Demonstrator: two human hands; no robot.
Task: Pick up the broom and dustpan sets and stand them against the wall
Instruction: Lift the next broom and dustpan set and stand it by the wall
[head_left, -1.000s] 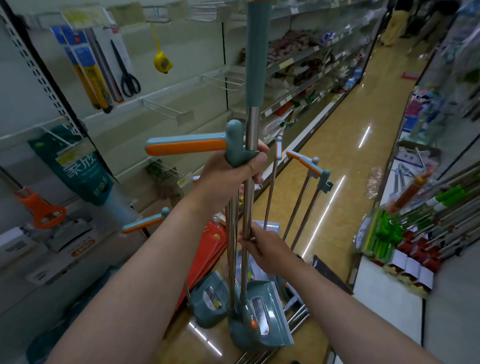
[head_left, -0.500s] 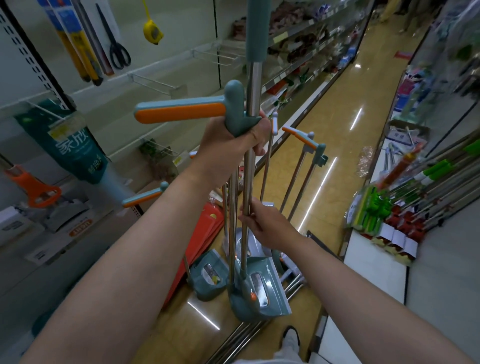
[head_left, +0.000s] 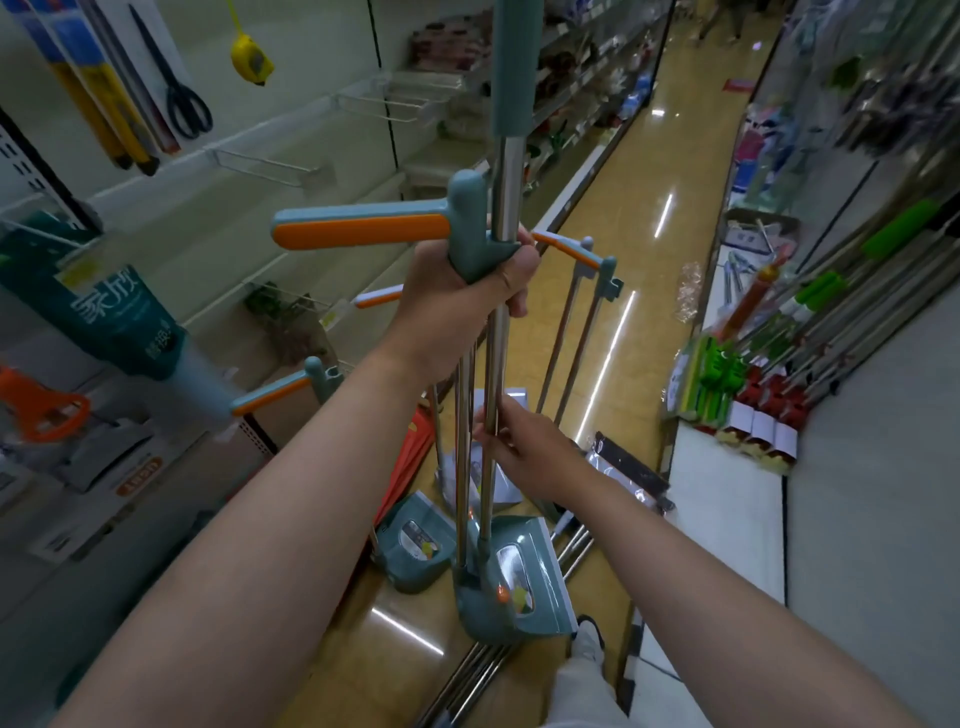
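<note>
the first set (head_left: 511, 67) is held up straight, with two shiny metal poles (head_left: 496, 364), a blue-green dustpan (head_left: 519, 587) down low and a blue-green and orange handle (head_left: 363, 231) sticking out sideways near the top. a second set (head_left: 415, 551) stands just beside it on the left. a third set (head_left: 563, 332) leans a bit farther along.
</note>
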